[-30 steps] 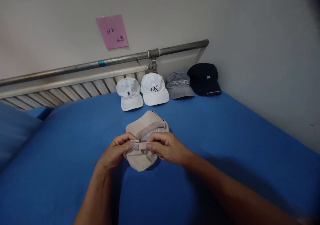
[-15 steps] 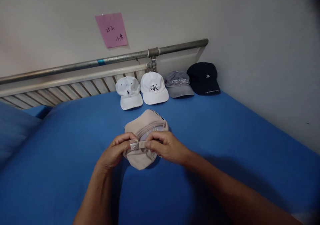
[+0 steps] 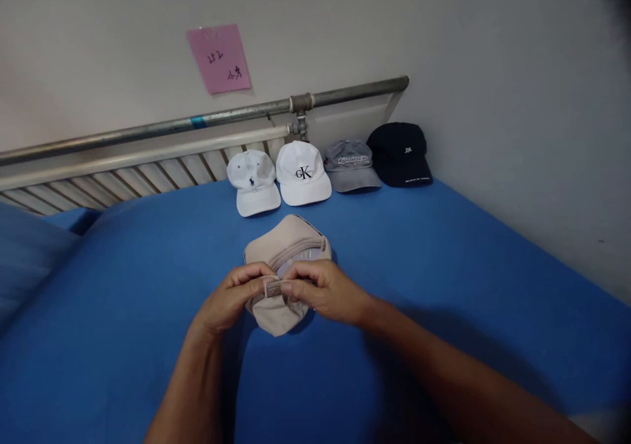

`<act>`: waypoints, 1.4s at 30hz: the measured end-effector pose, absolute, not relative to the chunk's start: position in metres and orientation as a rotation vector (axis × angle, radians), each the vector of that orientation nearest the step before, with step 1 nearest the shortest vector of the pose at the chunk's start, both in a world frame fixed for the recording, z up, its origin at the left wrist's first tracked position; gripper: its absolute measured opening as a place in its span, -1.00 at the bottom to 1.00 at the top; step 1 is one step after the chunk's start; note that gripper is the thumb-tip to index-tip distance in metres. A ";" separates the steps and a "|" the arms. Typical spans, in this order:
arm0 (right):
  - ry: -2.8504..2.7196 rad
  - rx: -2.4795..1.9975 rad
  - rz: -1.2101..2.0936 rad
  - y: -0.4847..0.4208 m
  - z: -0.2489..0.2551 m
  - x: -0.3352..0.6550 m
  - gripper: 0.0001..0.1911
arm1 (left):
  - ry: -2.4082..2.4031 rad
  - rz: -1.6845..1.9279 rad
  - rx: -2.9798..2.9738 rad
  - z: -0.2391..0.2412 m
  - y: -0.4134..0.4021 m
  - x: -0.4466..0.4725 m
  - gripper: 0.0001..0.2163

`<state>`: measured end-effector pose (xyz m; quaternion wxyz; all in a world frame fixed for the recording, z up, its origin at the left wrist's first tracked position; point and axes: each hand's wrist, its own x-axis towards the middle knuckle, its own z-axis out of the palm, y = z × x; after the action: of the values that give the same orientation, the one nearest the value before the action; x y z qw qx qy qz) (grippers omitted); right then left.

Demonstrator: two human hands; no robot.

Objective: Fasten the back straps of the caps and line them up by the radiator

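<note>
A beige cap [image 3: 287, 242] lies upside down on the blue bed sheet [image 3: 444, 253], its back strap toward me. My left hand [image 3: 231, 298] pinches the strap's left side by the metal buckle [image 3: 273, 289]. My right hand [image 3: 325, 291] pinches the strap's right side, its fingertips almost meeting the left hand's. Both hands are closed on the strap just above the sheet.
Several caps stand in a row at the head of the bed: a white one [image 3: 253, 182], a white one with black letters [image 3: 302, 173], a grey one [image 3: 351, 165] and a black one [image 3: 400, 154]. Behind them run a metal rail [image 3: 148, 130] and a wall with a pink note [image 3: 219, 58].
My hands have drawn closer together on the strap, so less of it shows between my fingers. The cap has stayed in place.
</note>
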<state>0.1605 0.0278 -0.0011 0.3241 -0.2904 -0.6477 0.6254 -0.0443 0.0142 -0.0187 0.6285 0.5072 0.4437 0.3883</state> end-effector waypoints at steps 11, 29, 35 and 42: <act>-1.782 -0.823 1.438 0.028 0.012 0.169 -0.96 | 0.991 0.862 1.150 -0.011 0.010 -0.039 -0.75; -1.989 -0.731 1.065 0.029 0.016 0.182 -0.87 | 0.978 0.722 1.288 -0.009 0.005 -0.039 -0.74; -2.047 -0.947 0.447 0.081 -0.022 0.212 -0.63 | 0.950 0.671 1.342 -0.006 0.003 -0.040 -0.75; -2.138 -0.861 0.358 0.093 -0.044 0.220 -0.74 | 0.963 0.808 1.438 -0.007 0.003 -0.044 -0.83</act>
<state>0.2201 0.0930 -0.0441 0.3937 -0.3395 -0.8425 0.1412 -0.0443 0.0033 -0.0070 0.5775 0.6146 0.4118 0.3452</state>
